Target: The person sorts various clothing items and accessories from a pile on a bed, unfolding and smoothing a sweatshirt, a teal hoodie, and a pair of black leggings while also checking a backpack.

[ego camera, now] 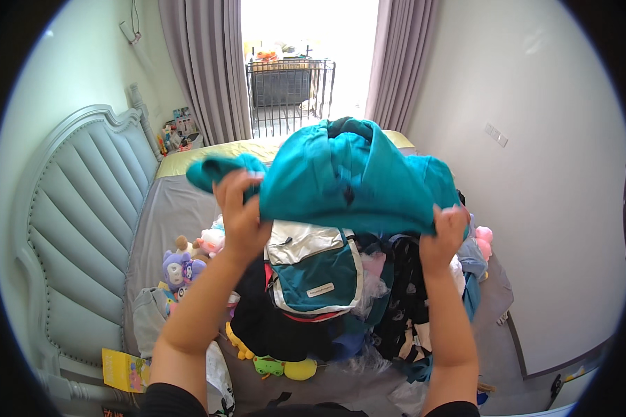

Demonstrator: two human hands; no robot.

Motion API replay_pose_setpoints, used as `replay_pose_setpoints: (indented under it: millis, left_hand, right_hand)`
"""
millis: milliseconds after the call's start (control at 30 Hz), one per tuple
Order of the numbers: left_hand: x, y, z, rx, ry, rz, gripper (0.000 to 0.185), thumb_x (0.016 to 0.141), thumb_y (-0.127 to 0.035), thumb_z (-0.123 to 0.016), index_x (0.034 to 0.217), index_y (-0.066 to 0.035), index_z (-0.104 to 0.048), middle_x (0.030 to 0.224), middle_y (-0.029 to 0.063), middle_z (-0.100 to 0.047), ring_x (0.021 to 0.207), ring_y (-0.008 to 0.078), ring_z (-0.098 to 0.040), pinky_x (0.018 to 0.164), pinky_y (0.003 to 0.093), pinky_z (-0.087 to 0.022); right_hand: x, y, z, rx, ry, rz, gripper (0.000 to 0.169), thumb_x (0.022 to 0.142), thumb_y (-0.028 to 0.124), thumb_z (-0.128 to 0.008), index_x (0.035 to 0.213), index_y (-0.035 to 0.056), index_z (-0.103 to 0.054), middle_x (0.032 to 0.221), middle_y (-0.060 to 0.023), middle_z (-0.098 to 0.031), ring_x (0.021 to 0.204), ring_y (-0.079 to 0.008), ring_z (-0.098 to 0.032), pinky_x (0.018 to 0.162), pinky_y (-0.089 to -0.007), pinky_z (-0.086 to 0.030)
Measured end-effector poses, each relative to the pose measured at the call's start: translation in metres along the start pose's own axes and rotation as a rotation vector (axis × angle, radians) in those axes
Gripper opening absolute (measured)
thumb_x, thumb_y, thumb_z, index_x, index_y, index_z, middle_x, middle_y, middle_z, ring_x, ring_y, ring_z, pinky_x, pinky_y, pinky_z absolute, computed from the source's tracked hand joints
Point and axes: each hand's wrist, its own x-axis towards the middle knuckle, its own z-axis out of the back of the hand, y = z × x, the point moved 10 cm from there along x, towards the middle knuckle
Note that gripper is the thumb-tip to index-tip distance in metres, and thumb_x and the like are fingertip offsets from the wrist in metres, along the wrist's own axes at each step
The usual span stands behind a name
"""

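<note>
A teal hooded garment (344, 177) hangs in the air above the bed, stretched between my two hands. My left hand (240, 213) grips its left side, with what looks like a sleeve bunched above the fingers. On the other side my right hand (443, 234) pinches the lower right edge. Under the garment lies a teal and white backpack (318, 281), its upper end covered from view. Black clothing (261, 313) is spread beneath the backpack, and a dark patterned cloth (402, 292) lies to its right.
Purple plush toys (176, 270) lie left of the pile, and a green frog plush (269, 366) lies in front. Clear plastic wrapping (373, 292) is tangled among the clothes. A padded headboard (83, 234) borders the left side; a white wall (542, 208) stands right.
</note>
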Motion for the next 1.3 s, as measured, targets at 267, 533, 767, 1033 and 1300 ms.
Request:
replay_pose_setpoints:
  millis: [267, 533, 767, 1033, 1300]
  left_hand:
    - [-0.307, -0.015, -0.023, -0.229, 0.618, 0.676, 0.046, 0.058, -0.022, -0.069, 0.1, -0.007, -0.059, 0.122, 0.0121, -0.05, 0.121, 0.0372, -0.038, 0.098, 0.0496, -0.03]
    - [-0.283, 0.007, -0.062, -0.139, 0.623, 1.154, 0.055, 0.074, -0.042, -0.071, 0.108, 0.0, -0.06, 0.099, 0.0169, -0.063, 0.094, 0.0324, -0.059, 0.083, 0.041, -0.047]
    - [-0.25, 0.023, -0.07, -0.188, 0.387, 1.091, 0.063, 0.073, -0.033, -0.074, 0.121, 0.002, -0.049, 0.107, 0.0177, -0.058, 0.1, 0.0327, -0.056, 0.085, 0.0402, -0.046]
    - [-0.213, -0.004, -0.131, 0.338, 0.802, 0.754, 0.06, 0.071, -0.027, -0.069, 0.12, -0.006, -0.044, 0.114, 0.0133, -0.051, 0.108, 0.0331, -0.05, 0.083, 0.0437, -0.046]
    - [-0.156, -0.013, -0.132, -0.137, 0.638, 0.454, 0.043, 0.072, -0.03, -0.07, 0.108, -0.01, -0.058, 0.107, 0.0123, -0.057, 0.102, 0.0329, -0.055, 0.084, 0.0407, -0.047]
  right_hand:
    - [-0.281, 0.033, -0.026, 0.387, 0.833, -0.573, 0.048, 0.061, 0.001, -0.057, 0.108, 0.007, -0.061, 0.102, -0.0134, -0.057, 0.1, -0.0339, -0.052, 0.091, -0.0415, -0.041]
    - [-0.307, 0.021, -0.087, 0.439, 0.787, -1.227, 0.073, 0.077, 0.043, -0.071, 0.129, -0.0018, -0.046, 0.117, -0.0228, -0.057, 0.106, -0.0309, -0.057, 0.09, -0.0379, -0.045]
    - [-0.205, 0.056, -0.098, 0.099, 0.679, -0.665, 0.076, 0.068, 0.05, -0.076, 0.119, -0.0014, -0.054, 0.114, -0.02, -0.056, 0.108, -0.0328, -0.052, 0.091, -0.0396, -0.043]
    - [-0.236, 0.043, -0.171, 0.266, 1.059, -0.769, 0.051, 0.058, 0.016, -0.07, 0.106, -0.0004, -0.062, 0.09, -0.0175, -0.067, 0.084, -0.0304, -0.065, 0.08, -0.0362, -0.051]
    - [-0.144, 0.033, -0.071, -0.039, 0.569, -0.556, 0.025, 0.069, 0.0, -0.06, 0.091, 0.0114, -0.06, 0.089, -0.0104, -0.054, 0.082, -0.032, -0.058, 0.066, -0.0417, -0.049]
